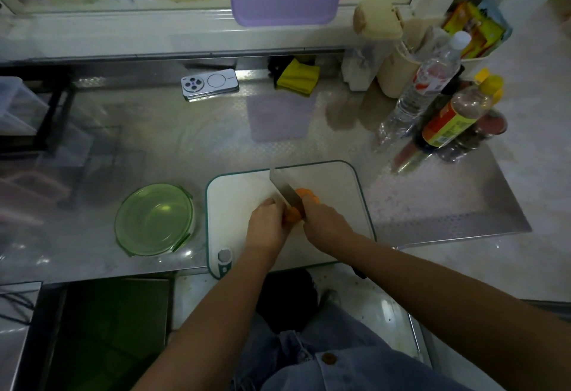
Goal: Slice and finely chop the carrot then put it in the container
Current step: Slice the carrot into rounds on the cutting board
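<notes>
Carrot [292, 214] held on cutting board [216, 205] by curled left hand [268, 220], knife [282, 188] gripped in right hand [321, 219], blade set across carrot, green container [154, 220] stood left of board.

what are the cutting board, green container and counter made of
The cutting board: probably plastic, matte white with a green moulded edge. The green container: translucent and glossy, glass or clear plastic; the look leaves it open. The counter: stainless steel by its look, silvery, reflecting the things on it, with an embossed pattern.
</notes>
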`<action>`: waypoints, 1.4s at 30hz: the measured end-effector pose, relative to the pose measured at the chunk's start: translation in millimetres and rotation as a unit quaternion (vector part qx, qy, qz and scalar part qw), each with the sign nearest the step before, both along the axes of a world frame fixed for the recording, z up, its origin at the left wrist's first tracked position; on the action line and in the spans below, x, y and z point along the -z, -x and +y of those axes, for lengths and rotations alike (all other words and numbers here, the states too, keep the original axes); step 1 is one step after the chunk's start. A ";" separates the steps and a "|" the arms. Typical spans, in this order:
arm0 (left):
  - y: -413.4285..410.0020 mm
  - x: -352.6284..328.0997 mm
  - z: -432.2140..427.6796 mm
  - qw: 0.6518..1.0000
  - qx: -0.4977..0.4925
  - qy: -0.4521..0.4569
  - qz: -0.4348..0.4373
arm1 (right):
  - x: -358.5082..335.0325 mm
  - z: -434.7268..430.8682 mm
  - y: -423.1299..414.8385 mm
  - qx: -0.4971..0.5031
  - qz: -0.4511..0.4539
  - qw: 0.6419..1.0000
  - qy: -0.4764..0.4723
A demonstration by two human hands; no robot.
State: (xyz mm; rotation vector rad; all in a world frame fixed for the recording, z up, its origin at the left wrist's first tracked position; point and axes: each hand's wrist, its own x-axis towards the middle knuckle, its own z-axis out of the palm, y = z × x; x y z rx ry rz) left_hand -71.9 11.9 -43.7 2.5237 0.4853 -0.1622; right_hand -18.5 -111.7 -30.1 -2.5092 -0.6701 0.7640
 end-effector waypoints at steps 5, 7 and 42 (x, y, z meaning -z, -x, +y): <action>0.8 0.3 -0.4 1.000 -0.002 0.002 0.000 | 6.9 -8.9 10.0 0.020 -0.011 1.000 0.005; 0.6 -0.5 -0.5 1.000 -0.007 0.005 0.003 | 6.7 -6.5 6.3 0.011 -0.008 1.000 0.001; 19.5 10.6 8.3 0.998 -0.025 -0.005 -0.060 | 2.3 -30.5 -27.1 0.037 -0.092 0.992 -0.083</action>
